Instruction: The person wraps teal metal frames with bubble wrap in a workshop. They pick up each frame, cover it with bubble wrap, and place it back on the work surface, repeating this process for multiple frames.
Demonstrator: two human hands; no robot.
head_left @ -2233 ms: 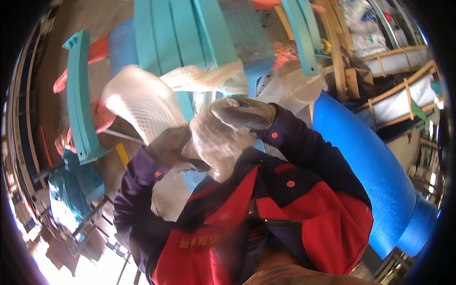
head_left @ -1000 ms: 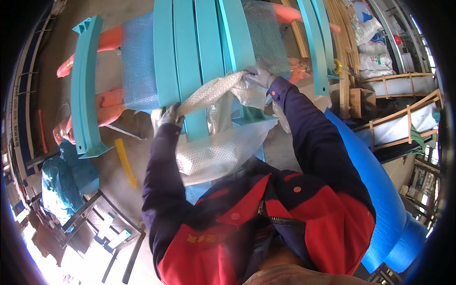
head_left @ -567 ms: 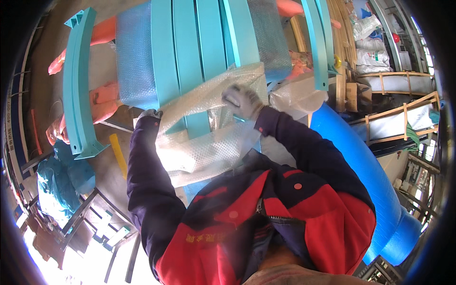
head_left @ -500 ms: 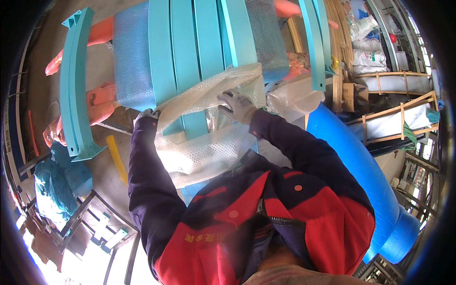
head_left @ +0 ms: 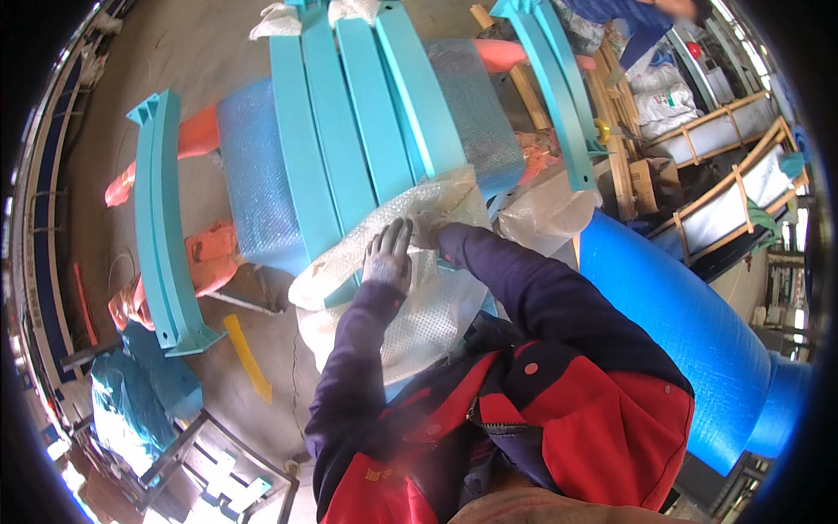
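Clear bubble wrap lies over and around the near ends of several long turquoise metal beams. My left hand, in a grey work glove, rests on the wrap with its fingers stretched out. Right beside it, my gloved right hand is at a fold of the wrap; its fingers blur into the plastic, so their grip does not show. White wrapping covers some far beam ends.
Orange-wrapped supports with blue bubble sheeting hold the beams. Turquoise pieces stand left and right. A big blue roll lies at right, near a cardboard box. Another person is at far right.
My left hand has left the wrap's left edge and come to the middle, beside my right hand. The wrap's left side now lies folded inward. The view has shifted, showing the far beam ends.
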